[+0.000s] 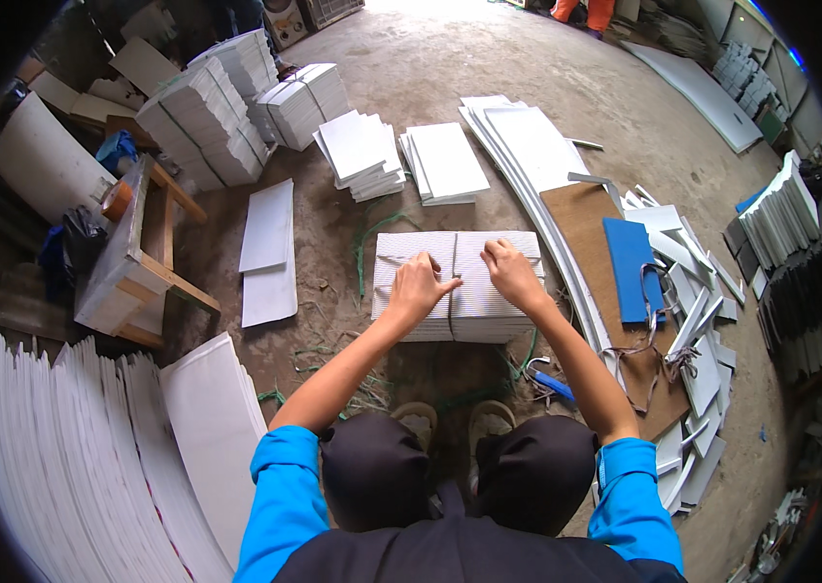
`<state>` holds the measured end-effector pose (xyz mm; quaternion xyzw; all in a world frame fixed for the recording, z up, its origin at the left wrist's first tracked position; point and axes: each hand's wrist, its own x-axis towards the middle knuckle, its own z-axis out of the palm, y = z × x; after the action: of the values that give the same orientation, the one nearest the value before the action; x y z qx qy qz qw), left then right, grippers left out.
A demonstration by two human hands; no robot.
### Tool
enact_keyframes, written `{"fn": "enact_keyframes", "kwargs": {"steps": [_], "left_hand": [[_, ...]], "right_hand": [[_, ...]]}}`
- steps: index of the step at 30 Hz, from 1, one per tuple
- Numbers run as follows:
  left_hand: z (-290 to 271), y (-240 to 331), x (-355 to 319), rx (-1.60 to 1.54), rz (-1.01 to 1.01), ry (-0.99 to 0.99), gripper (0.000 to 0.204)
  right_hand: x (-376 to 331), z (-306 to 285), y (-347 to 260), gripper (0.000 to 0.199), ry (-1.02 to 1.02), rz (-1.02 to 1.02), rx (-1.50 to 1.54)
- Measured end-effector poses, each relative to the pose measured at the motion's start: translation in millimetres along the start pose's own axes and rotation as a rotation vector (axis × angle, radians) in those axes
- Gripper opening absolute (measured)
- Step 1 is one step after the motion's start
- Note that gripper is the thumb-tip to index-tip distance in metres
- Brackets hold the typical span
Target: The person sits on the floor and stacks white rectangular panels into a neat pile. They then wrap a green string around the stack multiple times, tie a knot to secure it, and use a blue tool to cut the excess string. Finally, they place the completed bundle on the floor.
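In front of my knees on the floor sits a stack of white ribbed sheets (494, 328), with dark string (452, 309) running round it lengthwise and crosswise. Over the stack's left half, my left hand (418, 289) is closed in a pinch on the string, its thumb reaching toward the crossing. My right hand (514, 274) pinches the string too, over the right half. The thin strand between the hands is hard to make out, and my fingers partly hide it.
Beyond the stack lie two loose piles of white sheets (445, 162). Tied bundles (306, 102) stand at the far left, near a wooden bench (124, 262). To the right are long white strips (552, 219), a brown board (576, 223), a blue panel (628, 267) and scattered offcuts (702, 374).
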<state>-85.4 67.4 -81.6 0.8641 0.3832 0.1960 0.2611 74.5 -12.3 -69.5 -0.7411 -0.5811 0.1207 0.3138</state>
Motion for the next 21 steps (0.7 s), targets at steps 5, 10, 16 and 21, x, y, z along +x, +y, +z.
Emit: {"fn": "enact_keyframes", "kwargs": {"steps": [5, 10, 16, 21], "left_hand": [[-0.9, 5.8, -1.8, 0.007, -0.169, -0.007, 0.039], [-3.8, 13.7, 0.4, 0.094, -0.212, -0.008, 0.024], [0.8, 9.0, 8.7, 0.119, -0.281, -0.031, 0.021], [9.6, -8.7, 22.4, 0.202, -0.244, -0.087, 0.024]], "right_hand": [[-1.0, 13.5, -0.5, 0.013, 0.029, 0.095, -0.075], [1.6, 15.8, 8.8, 0.016, 0.018, 0.008, -0.169], [17.6, 14.4, 6.3, 0.011, -0.114, 0.243, -0.135], [36.2, 15.3, 4.5, 0.01, -0.179, 0.302, -0.072]]}}
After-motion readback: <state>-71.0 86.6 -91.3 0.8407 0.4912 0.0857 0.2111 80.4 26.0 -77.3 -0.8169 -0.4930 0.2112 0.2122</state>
